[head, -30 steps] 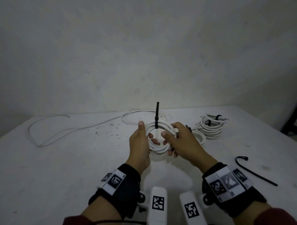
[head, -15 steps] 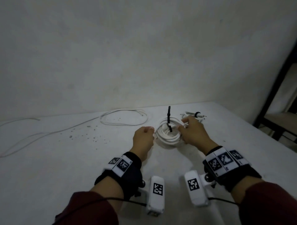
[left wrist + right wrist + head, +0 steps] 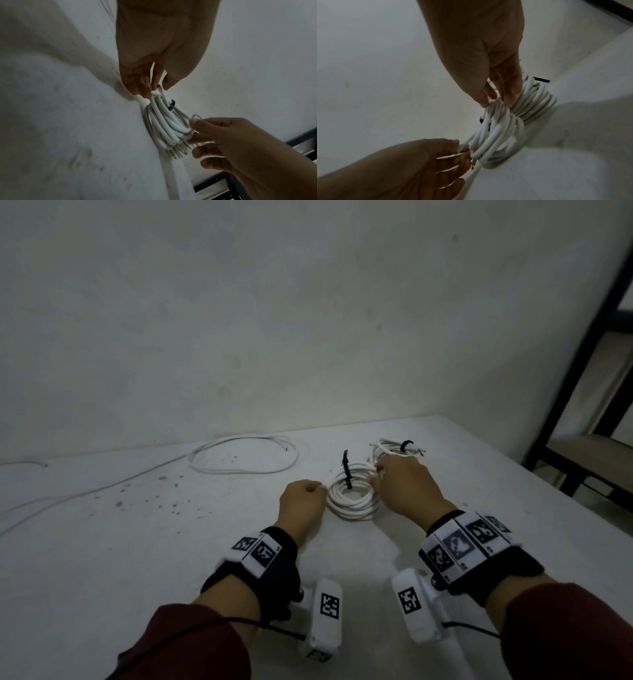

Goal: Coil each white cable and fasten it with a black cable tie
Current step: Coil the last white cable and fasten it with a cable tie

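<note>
A coiled white cable [image 3: 352,499] lies on the white table [image 3: 137,542], bound at its far side by a black cable tie [image 3: 346,474] whose tail sticks up. My left hand [image 3: 320,489] pinches the coil's left edge; the left wrist view shows the left hand [image 3: 154,90] with thumb and fingers closed on the coil [image 3: 168,125] near the tie [image 3: 171,106]. My right hand [image 3: 376,474] pinches the right edge; in the right wrist view the right hand [image 3: 496,101] holds the loops of the coil [image 3: 498,135].
A second tied coil [image 3: 394,451] sits just behind my right hand, touching the first; it shows as the far coil [image 3: 536,100] in the right wrist view. A loose white cable [image 3: 239,457] loops at the back and trails left. A dark chair frame [image 3: 582,440] stands beyond the table's right edge.
The tied coil went from held up in front of me down onto the table at the right, beside the other tied coil. Both hands stayed on it and the view swung right.
</note>
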